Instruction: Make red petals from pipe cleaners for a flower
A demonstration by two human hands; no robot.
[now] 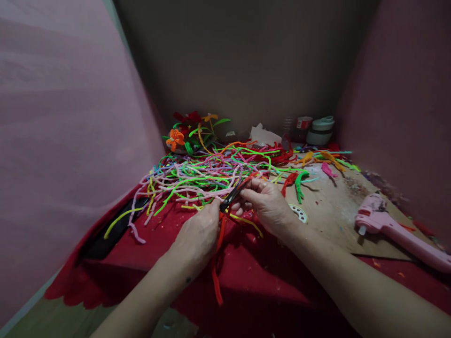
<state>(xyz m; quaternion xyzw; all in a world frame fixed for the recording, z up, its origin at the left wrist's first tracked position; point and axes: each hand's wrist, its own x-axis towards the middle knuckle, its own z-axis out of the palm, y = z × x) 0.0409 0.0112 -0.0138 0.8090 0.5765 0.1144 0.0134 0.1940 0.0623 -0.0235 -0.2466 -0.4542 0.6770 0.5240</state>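
My left hand is closed near the table's front edge, gripping red-orange pipe cleaners whose ends dangle below it. A narrow, shiny black clip-like piece spans the gap between my hands, its lower end at my left fingertips. With thumb and forefinger, my right hand pinches the clip's upper end, where more red pipe cleaner shows. The exact kind of the black piece is hard to make out. Just beyond my hands spreads a tangled heap of pink, green, yellow and purple pipe cleaners.
A pink hot glue gun rests on a board at right, with a white spool and green and red twisted pieces nearby. A dark phone-like slab lies left. Pipe-cleaner flowers and a lidded container stand behind.
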